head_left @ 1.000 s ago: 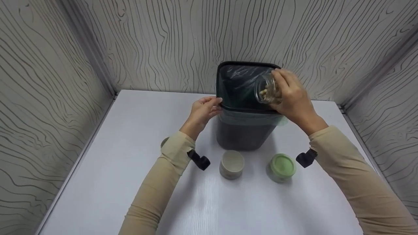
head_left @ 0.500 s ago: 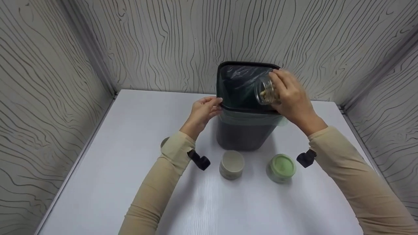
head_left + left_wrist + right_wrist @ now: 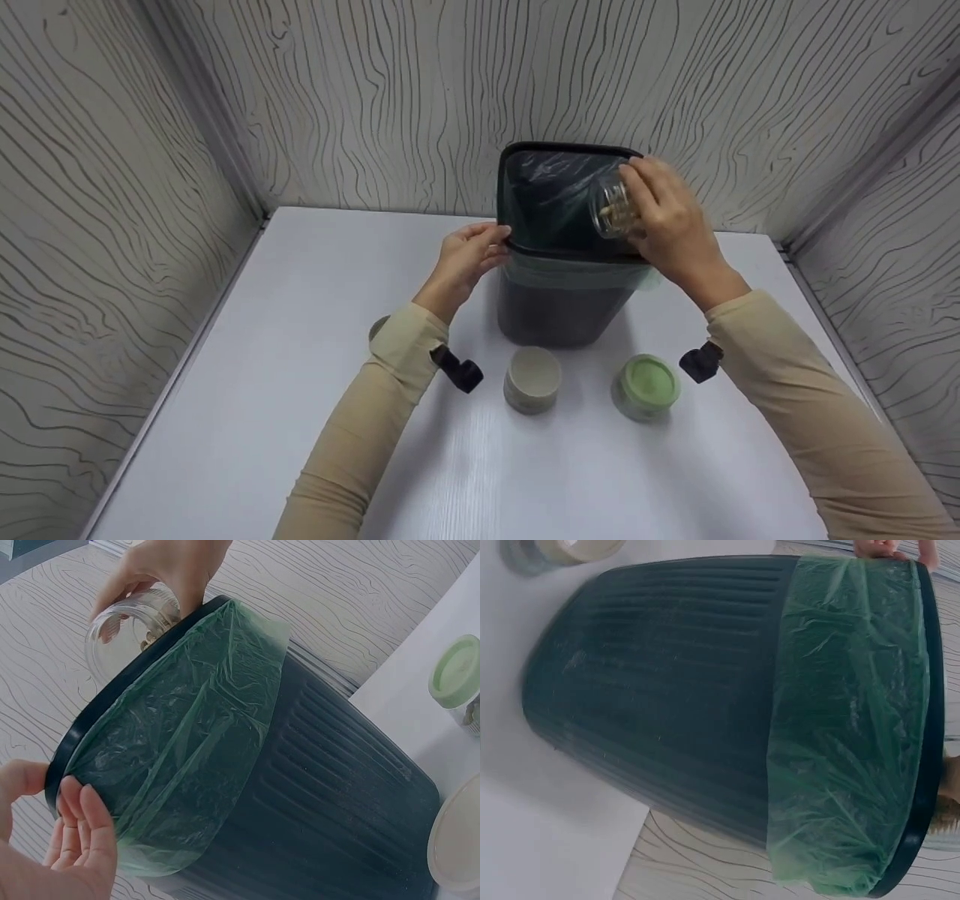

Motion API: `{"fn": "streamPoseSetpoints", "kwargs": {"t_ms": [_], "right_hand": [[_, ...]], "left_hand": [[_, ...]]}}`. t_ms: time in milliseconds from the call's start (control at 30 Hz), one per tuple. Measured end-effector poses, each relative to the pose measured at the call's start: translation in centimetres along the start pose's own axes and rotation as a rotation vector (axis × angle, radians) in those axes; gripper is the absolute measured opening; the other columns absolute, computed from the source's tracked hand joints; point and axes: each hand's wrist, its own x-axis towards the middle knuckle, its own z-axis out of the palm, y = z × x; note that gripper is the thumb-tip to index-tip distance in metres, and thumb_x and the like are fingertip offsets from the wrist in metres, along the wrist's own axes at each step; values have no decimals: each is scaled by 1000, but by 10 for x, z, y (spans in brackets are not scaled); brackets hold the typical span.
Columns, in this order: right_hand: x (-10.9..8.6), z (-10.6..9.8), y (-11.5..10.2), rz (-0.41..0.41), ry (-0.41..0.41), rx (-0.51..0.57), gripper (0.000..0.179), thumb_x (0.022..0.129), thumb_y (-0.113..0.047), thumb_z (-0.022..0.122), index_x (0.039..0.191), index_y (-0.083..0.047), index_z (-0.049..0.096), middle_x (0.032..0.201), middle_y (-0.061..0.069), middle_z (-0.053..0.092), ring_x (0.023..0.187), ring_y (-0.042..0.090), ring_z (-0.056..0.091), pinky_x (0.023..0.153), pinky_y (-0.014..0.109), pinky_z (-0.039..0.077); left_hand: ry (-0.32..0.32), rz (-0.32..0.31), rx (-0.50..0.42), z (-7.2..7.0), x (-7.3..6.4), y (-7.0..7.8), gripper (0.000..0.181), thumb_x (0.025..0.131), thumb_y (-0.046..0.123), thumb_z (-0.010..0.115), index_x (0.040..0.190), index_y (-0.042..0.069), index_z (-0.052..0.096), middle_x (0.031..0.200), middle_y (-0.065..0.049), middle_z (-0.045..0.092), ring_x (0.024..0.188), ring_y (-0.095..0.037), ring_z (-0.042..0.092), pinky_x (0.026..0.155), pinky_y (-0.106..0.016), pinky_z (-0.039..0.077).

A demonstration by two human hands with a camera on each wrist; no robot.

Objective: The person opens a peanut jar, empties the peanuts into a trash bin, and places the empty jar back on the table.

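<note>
A dark bin [image 3: 562,307] lined with a thin green bag [image 3: 195,735] stands upright near the back of the table. My left hand [image 3: 466,259] pinches the bin's rim at its near left corner, with the thumb on one side and the fingers on the other. Above the bin's right part, my right hand [image 3: 675,221] grips a clear glass jar [image 3: 611,206] lying on its side, mouth toward the left. Small tan pieces [image 3: 148,639] lie inside the jar. The right fingers are mostly out of the right wrist view, behind the rim.
In front of the bin stand a jar with a cream lid [image 3: 533,375] and a jar with a green lid [image 3: 648,382]. A round object [image 3: 378,327] is partly hidden behind my left sleeve. Patterned wall panels [image 3: 450,97] close off the white table's back and sides.
The right hand has shifted and turned the glass jar slightly, and the tan pieces in it lie differently, with fewer showing. My left hand has kept its place on the rim.
</note>
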Motion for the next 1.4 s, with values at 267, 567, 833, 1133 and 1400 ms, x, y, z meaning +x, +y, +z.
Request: {"fn": "streamPoseSetpoints", "kwargs": {"t_ms": [267,567,833,1133,1400], "right_hand": [[0,-3,2,-13,-14,-25,86,55,12,83,133,9,46,132,30,51,126,45,48,109,53,43],[0,-1,3,-84,3,-10,81,58,14,80,132,8,48,131,29,53,125,45,49,107,53,44],[3,3,6,-124,117,26,77,56,22,69,129,6,51,126,28,56,120,46,52,105,53,45],[-1,2,10,-128,97,19,75,59,21,70,130,6,52,127,28,56,121,45,51,106,52,45],[2,-2,11,-127,46,-22,77,62,17,75,133,5,49,130,27,54,123,44,50,105,52,46]], "left_hand": [[-4,-1,-2,0,0,0,22,91,9,62,110,-1,59,79,1,62,67,-7,59,64,-15,55],[-9,5,0,1,1,-1,21,91,8,62,110,-1,59,77,1,62,66,-6,59,63,-15,55],[0,10,8,1,1,-1,19,91,8,62,107,0,60,78,1,62,66,-7,60,63,-16,56],[2,11,7,1,0,-1,17,90,8,62,106,0,60,79,0,62,67,-7,60,63,-16,56],[4,9,1,2,0,0,24,91,8,62,112,-3,59,79,1,62,67,-6,59,63,-15,55]]}}
